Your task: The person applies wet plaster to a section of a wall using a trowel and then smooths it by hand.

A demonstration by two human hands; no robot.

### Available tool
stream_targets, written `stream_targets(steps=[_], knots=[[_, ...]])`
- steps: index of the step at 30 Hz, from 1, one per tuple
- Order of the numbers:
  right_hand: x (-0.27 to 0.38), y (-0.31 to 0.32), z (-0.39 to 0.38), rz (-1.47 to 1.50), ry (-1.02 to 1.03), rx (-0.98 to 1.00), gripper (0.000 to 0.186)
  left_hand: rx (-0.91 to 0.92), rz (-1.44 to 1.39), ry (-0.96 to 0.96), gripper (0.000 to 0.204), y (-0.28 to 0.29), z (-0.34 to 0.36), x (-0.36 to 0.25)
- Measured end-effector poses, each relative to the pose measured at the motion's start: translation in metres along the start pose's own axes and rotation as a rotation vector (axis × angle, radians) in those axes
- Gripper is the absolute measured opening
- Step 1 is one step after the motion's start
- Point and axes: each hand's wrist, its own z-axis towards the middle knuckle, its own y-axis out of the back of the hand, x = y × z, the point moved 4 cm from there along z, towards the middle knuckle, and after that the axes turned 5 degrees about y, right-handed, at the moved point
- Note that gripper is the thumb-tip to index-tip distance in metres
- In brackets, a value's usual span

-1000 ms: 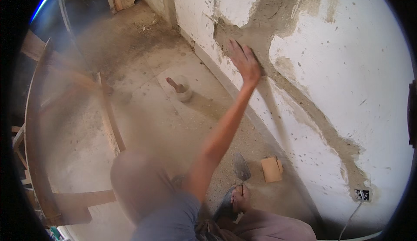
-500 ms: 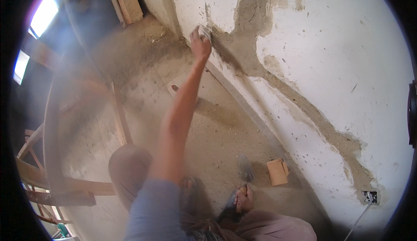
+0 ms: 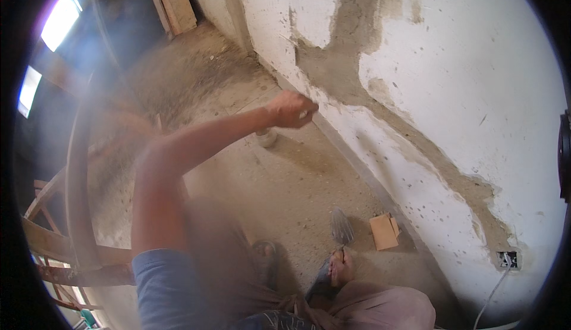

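My left hand point(image 3: 295, 111) is curled near the low part of the wall, a small pale thing barely showing in its fingers; whether it touches the wall I cannot tell. The white wall point(image 3: 464, 80) carries a branching band of rough grey plaster point(image 3: 333, 68), running down to an open socket box point(image 3: 508, 260) with a loose cable. Partly hidden under my forearm, a pale container point(image 3: 266, 139) stands on the dusty floor. A dark trowel point(image 3: 342, 227) and a folded tan sheet point(image 3: 384, 232) lie near my foot point(image 3: 339, 267). My right hand is not in view.
Curved and straight timber pieces point(image 3: 83, 211) stand along the left side. Boards point(image 3: 172, 2) lean at the far corner by the wall. My bent knee point(image 3: 386, 309) is at lower right, and a skirting strip point(image 3: 363, 175) runs along the wall's base. Haze blurs the left half.
My left hand has left the upper plaster patch and come down toward me, its elbow swinging out to the left. Its fingers, flat a second ago, are now curled.
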Motion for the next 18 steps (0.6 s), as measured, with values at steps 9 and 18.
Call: stream_targets(steps=[9, 18], knots=[[0.056, -0.030, -0.013, -0.981, 0.200, 0.336, 0.064, -0.632, -0.035, 0.473, 0.061, 0.046, 0.015, 0.157], [0.110, -0.095, -0.044, -0.820, 0.135, 0.026, 0.052, -0.269, 0.215, 0.002, 0.068, -0.040, -0.003, 0.036]])
